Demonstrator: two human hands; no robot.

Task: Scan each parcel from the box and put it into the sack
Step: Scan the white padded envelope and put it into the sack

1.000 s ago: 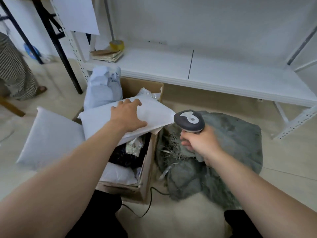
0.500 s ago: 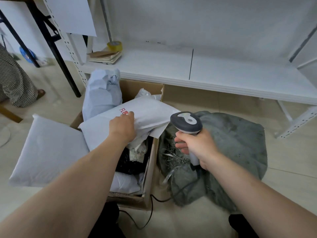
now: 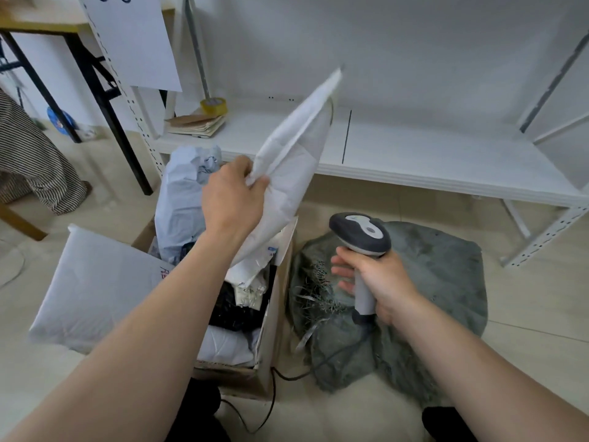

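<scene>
My left hand (image 3: 234,199) grips a flat white parcel (image 3: 293,161) by its lower edge and holds it up on end above the cardboard box (image 3: 271,330). The box stands on the floor, filled with several white, pale blue and black parcels. My right hand (image 3: 376,282) holds a grey and white barcode scanner (image 3: 361,237) by its handle, just right of the box. Under and behind the scanner lies the grey-green sack (image 3: 439,282), crumpled on the floor.
A large white padded parcel (image 3: 98,288) lies left of the box. A low white shelf (image 3: 430,161) runs behind, with a tape roll (image 3: 214,106) and papers on it. A black table leg (image 3: 105,113) and striped fabric (image 3: 35,167) stand at the left. The scanner's cable trails by my legs.
My left hand has lifted the flat white parcel off the box and tipped it up on end. The scanner in my right hand stays beside the box.
</scene>
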